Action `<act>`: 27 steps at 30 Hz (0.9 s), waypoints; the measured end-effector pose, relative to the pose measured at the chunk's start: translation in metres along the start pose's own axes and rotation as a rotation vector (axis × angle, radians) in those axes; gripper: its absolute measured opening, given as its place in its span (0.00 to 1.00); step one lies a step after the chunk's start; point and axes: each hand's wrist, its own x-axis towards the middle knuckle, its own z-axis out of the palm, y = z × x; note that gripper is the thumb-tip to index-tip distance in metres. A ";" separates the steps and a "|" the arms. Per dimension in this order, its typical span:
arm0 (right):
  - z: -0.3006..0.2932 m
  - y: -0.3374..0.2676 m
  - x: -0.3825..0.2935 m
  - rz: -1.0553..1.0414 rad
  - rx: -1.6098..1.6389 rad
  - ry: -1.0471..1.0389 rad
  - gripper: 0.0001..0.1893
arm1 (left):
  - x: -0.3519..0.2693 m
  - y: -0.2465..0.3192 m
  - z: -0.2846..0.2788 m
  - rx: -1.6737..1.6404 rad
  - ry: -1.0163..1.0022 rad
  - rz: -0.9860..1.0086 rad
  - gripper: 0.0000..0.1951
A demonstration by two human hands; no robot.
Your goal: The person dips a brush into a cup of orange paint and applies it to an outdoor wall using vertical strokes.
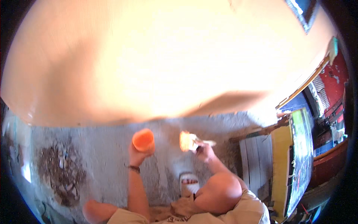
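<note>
My left hand is closed around an orange cup, whose contents cannot be made out in the glare. To its right, my right hand grips a paintbrush by the handle; its bristles, coated in bright orange, point left towards the cup. Both hands are above the grey floor, apart from the wall. Ahead stands a pale orange wall, strongly lit in the middle, with soft shadows at its left and along its lower edge.
A heap of debris lies on the concrete floor at left. On the right are grey wooden boards, a yellow-sided panel and a red surface. A framed opening shows at upper right. My sandalled foot is below.
</note>
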 end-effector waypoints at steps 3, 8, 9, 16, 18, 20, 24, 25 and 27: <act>0.015 -0.024 -0.016 -0.013 -0.056 -0.056 0.17 | 0.001 0.013 0.021 -0.058 -0.061 0.013 0.37; 0.110 -0.074 -0.052 -0.505 -0.611 -0.164 0.13 | 0.010 0.011 0.028 -0.058 -0.037 0.045 0.37; 0.130 -0.094 -0.057 -0.648 -0.756 -0.243 0.13 | 0.011 0.015 0.030 -0.065 -0.039 0.045 0.37; 0.330 -0.200 -0.111 -2.335 -1.360 -0.302 0.09 | 0.013 0.022 0.026 -0.015 -0.022 0.033 0.37; 0.366 -0.216 -0.124 -2.462 -1.371 -0.276 0.10 | 0.013 0.019 0.027 0.034 -0.028 0.016 0.37; 0.382 -0.225 -0.115 -2.517 -1.386 -0.252 0.14 | 0.012 0.014 0.028 -0.008 -0.017 0.037 0.37; 0.374 -0.216 -0.095 -2.504 -1.573 -0.212 0.17 | 0.009 0.015 0.025 -0.011 -0.029 0.033 0.37; 0.369 -0.211 -0.091 -2.421 -1.698 -0.198 0.16 | 0.009 0.016 0.024 -0.029 -0.038 0.048 0.37; 0.369 -0.212 -0.095 -2.411 -1.641 -0.252 0.15 | 0.009 0.019 0.023 -0.045 -0.045 0.064 0.37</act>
